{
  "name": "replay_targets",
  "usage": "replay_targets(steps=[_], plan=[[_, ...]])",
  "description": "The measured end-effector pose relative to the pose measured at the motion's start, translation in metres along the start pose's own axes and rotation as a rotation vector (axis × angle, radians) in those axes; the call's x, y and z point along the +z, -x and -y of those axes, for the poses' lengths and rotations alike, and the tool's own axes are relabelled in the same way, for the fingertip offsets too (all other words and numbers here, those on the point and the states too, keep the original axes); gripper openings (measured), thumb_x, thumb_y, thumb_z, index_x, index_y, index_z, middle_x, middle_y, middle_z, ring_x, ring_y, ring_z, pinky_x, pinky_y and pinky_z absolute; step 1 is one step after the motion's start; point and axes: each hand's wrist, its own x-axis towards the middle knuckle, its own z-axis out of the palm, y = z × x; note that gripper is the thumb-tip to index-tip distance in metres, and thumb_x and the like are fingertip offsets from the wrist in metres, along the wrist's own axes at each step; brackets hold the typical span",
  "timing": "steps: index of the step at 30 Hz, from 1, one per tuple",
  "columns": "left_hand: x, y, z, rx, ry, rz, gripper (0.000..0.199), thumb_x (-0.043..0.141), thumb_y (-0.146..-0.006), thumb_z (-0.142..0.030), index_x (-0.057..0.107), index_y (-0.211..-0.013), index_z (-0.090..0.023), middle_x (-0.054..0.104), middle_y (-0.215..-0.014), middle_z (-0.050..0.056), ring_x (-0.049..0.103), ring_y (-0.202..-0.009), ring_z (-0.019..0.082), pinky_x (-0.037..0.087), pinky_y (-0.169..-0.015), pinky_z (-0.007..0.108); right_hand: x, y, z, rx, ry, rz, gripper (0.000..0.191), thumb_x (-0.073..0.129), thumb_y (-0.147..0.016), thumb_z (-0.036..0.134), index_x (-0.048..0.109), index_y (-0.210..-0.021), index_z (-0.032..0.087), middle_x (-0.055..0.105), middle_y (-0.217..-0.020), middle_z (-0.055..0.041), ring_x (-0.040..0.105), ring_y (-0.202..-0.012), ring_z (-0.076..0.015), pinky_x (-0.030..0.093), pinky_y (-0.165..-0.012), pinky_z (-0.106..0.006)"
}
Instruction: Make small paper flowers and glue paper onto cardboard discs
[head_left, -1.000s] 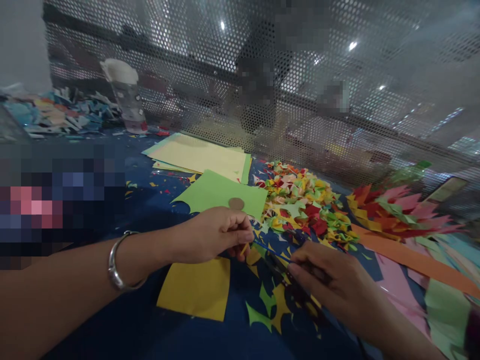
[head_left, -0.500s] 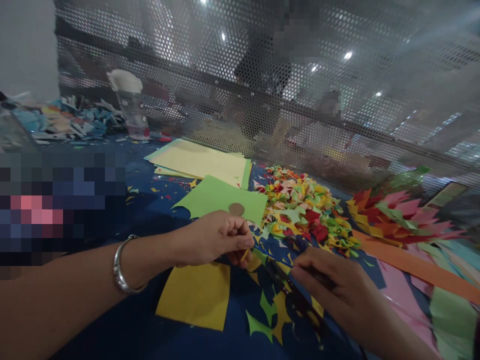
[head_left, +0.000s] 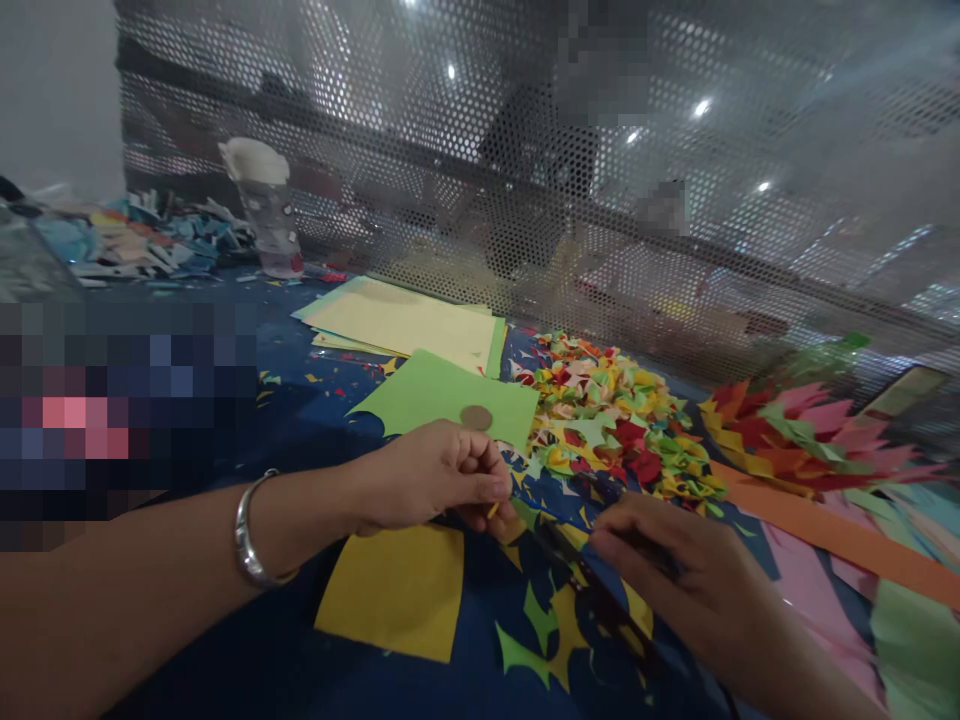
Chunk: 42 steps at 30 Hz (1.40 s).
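Observation:
My left hand (head_left: 442,475), with a silver bangle on its wrist, is closed in a pinch on a small yellow paper piece (head_left: 511,524). My right hand (head_left: 682,565) is curled round dark scissors (head_left: 611,605), whose blades point toward that piece; their handle is partly hidden in shadow. Below my left wrist lies a yellow paper sheet (head_left: 394,595). Just beyond the left hand is a green sheet (head_left: 420,392) with a scalloped edge and a brown disc (head_left: 476,417) on it. Green and yellow offcuts (head_left: 525,655) are scattered under the scissors.
A heap of small colourful paper pieces (head_left: 600,400) lies beyond my right hand. Pale sheets (head_left: 405,320) are stacked behind the green one. Folded paper points (head_left: 817,435) and an orange strip (head_left: 832,530) lie right. A bottle (head_left: 270,215) stands before a perforated metal screen (head_left: 420,190).
The view has shifted very slightly, moving everything a little to the right. Both hands keep nearly the same pose, with the yellow piece and the scissors still held.

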Motion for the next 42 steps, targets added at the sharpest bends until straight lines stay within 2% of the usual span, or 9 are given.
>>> replay_targets(steps=[4, 10, 16, 23, 28, 34, 38, 42], plan=[[-0.0016, -0.0011, 0.0008, 0.026, 0.006, 0.013, 0.026, 0.076, -0.079, -0.035, 0.062, -0.078, -0.013, 0.072, -0.074, 0.001, 0.066, -0.065, 0.009, 0.051, -0.066, 0.022, 0.0, 0.0007, 0.0014, 0.004, 0.011, 0.0, 0.027, 0.05, -0.098, 0.036, 0.061, -0.078, 0.023, 0.057, -0.064, 0.0037, 0.052, -0.057, -0.0108, 0.039, -0.053, -0.021], [0.0005, -0.0002, 0.0003, 0.063, 0.029, -0.05, 0.017, 0.076, -0.078, -0.024, 0.064, -0.081, -0.013, 0.073, -0.074, 0.003, 0.068, -0.07, 0.011, 0.054, -0.069, 0.024, 0.002, 0.0012, 0.0044, 0.041, 0.009, -0.009, 0.027, 0.05, -0.098, 0.037, 0.064, -0.079, 0.023, 0.058, -0.065, 0.0038, 0.052, -0.057, -0.0109, 0.04, -0.054, -0.021], [-0.0014, -0.0008, 0.0039, 0.101, 0.024, -0.068, 0.022, 0.078, -0.076, -0.022, 0.064, -0.09, -0.013, 0.074, -0.075, 0.003, 0.068, -0.068, 0.011, 0.054, -0.069, 0.024, 0.002, -0.0011, 0.0037, 0.009, 0.012, -0.014, 0.026, 0.052, -0.096, 0.037, 0.064, -0.078, 0.023, 0.059, -0.063, 0.0031, 0.053, -0.055, -0.0115, 0.039, -0.051, -0.022], [-0.0021, -0.0017, 0.0034, 0.124, -0.031, -0.1, 0.023, 0.078, -0.075, -0.022, 0.061, -0.088, -0.014, 0.072, -0.074, 0.002, 0.067, -0.069, 0.012, 0.053, -0.07, 0.026, 0.0023, -0.0035, 0.0071, 0.028, -0.001, -0.023, 0.033, 0.05, -0.098, 0.038, 0.059, -0.071, 0.022, 0.056, -0.061, 0.0021, 0.051, -0.054, -0.0113, 0.04, -0.051, -0.022], [-0.0031, 0.0002, 0.001, 0.088, 0.005, -0.048, 0.036, 0.082, -0.071, -0.022, 0.06, -0.099, -0.016, 0.074, -0.078, 0.001, 0.067, -0.069, 0.012, 0.051, -0.072, 0.027, 0.0027, -0.0034, 0.0046, 0.014, -0.009, -0.023, 0.032, 0.05, -0.098, 0.038, 0.059, -0.071, 0.022, 0.055, -0.059, 0.0029, 0.051, -0.053, -0.0107, 0.039, -0.049, -0.021], [-0.001, 0.002, -0.0026, 0.076, 0.032, -0.054, 0.03, 0.074, -0.081, -0.03, 0.06, -0.104, -0.017, 0.074, -0.073, 0.002, 0.065, -0.062, 0.011, 0.051, -0.068, 0.026, 0.0039, -0.0028, 0.0033, 0.015, 0.004, -0.053, 0.033, 0.052, -0.096, 0.04, 0.059, -0.07, 0.021, 0.054, -0.058, 0.0027, 0.05, -0.053, -0.0111, 0.039, -0.047, -0.021], [0.0, 0.001, -0.0027, 0.061, 0.041, -0.057, 0.037, 0.078, -0.078, -0.027, 0.058, -0.106, -0.016, 0.072, -0.068, -0.001, 0.064, -0.059, 0.01, 0.05, -0.067, 0.025, 0.0067, -0.0022, 0.0011, -0.017, -0.002, -0.066, 0.032, 0.052, -0.096, 0.039, 0.061, -0.071, 0.021, 0.056, -0.059, 0.0025, 0.05, -0.051, -0.0108, 0.039, -0.047, -0.022], [-0.0001, 0.0003, -0.0033, 0.057, 0.058, -0.058, 0.038, 0.078, -0.077, -0.023, 0.057, -0.107, -0.015, 0.073, -0.069, 0.001, 0.065, -0.06, 0.011, 0.05, -0.067, 0.025, 0.0059, -0.0023, 0.0038, 0.041, 0.007, -0.046, 0.029, 0.053, -0.095, 0.039, 0.062, -0.073, 0.022, 0.055, -0.059, 0.0025, 0.05, -0.052, -0.0113, 0.038, -0.048, -0.022]])
